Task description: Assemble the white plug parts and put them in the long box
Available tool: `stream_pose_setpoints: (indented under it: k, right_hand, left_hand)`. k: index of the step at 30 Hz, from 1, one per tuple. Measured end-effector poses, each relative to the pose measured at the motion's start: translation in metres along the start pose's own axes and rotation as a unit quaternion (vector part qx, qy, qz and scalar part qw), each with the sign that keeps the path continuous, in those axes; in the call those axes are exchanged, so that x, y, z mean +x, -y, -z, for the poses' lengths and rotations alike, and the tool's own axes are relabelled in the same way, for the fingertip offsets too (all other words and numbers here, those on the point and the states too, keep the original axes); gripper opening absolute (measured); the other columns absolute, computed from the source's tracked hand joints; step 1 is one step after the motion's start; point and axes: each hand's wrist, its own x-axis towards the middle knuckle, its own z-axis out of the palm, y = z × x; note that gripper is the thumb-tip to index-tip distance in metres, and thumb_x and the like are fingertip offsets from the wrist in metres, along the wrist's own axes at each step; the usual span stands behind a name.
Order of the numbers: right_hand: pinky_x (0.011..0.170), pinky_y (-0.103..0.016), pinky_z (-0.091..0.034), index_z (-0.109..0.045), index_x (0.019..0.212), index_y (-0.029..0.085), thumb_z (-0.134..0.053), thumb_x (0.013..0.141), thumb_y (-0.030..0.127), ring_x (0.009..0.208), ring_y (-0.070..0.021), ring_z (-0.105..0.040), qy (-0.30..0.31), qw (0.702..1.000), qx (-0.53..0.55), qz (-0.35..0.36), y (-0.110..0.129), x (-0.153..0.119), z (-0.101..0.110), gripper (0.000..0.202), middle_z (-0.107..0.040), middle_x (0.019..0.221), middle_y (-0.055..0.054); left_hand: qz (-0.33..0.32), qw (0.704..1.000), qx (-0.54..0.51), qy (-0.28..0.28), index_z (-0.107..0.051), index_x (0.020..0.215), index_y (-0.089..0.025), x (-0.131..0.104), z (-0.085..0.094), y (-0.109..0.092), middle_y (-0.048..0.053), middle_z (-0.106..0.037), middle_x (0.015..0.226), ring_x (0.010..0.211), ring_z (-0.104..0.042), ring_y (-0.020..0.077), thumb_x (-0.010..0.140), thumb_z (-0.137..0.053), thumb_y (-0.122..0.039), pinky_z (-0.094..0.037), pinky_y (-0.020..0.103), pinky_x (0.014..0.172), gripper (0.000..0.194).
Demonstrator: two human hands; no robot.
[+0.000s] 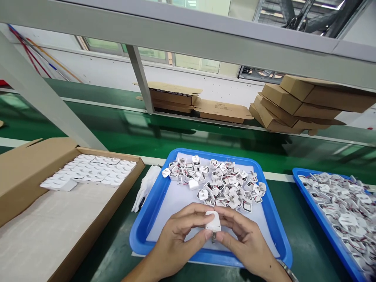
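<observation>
Between the fingertips of both hands is a small white plug charger (213,221), its metal prongs pointing down toward me. My left hand (185,237) pinches it from the left with thumb and fingers. My right hand (244,237) grips it from the right, the thumb by the prongs. Both hands are over the front part of a blue tray (137,231) lined with white sheet. Behind them in the tray lie many open white charger housings (232,188) with wires and parts showing inside. One closed-looking white piece (193,184) lies among them.
To the left, an open cardboard box (96,231) holds rows of white chargers (100,168) at its far end. A white glove (147,186) lies between box and tray. At right, another blue tray (319,211) is heaped with wired white parts. Cardboard boxes (296,103) stand behind a metal frame.
</observation>
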Motion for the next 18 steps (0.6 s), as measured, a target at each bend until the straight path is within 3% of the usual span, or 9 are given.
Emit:
stream_pose_setpoints:
  k: [5,14,18]
  right_hand:
    - [0.104,-0.044,-0.060,-0.067,0.134,0.034,-0.074,0.095,0.032,0.122,-0.0261,-0.070,-0.016,1.000,0.013,0.016,0.0031,0.0001,-0.0010,0.039,-0.071,0.133,-0.008]
    - [0.096,-0.040,-0.065,-0.074,0.124,0.033,-0.081,0.089,0.032,0.107,-0.0223,-0.075,-0.019,0.998,0.026,0.051,0.0028,0.0041,0.0000,0.036,-0.074,0.113,-0.005]
    - [0.098,-0.041,-0.064,-0.072,0.128,0.033,-0.077,0.092,0.031,0.109,-0.0220,-0.073,-0.030,0.998,-0.004,0.063,0.0003,0.0029,0.0008,0.036,-0.073,0.116,-0.006]
  left_hand:
    - [-0.031,0.999,0.017,0.027,-0.073,0.130,-0.034,-0.0004,0.0012,-0.0002,0.011,-0.071,0.126,0.116,-0.070,0.0257,0.095,-0.064,-0.006,-0.060,0.038,0.095,0.046]
    - [0.012,1.000,0.000,0.023,-0.075,0.127,-0.034,-0.0038,0.0003,0.0008,0.011,-0.069,0.129,0.121,-0.068,0.0282,0.094,-0.066,-0.007,-0.057,0.041,0.100,0.043]
    - [0.011,1.000,-0.012,0.027,-0.075,0.127,-0.032,-0.0042,-0.0001,0.0019,0.012,-0.068,0.132,0.123,-0.067,0.0292,0.094,-0.069,-0.009,-0.057,0.043,0.101,0.041]
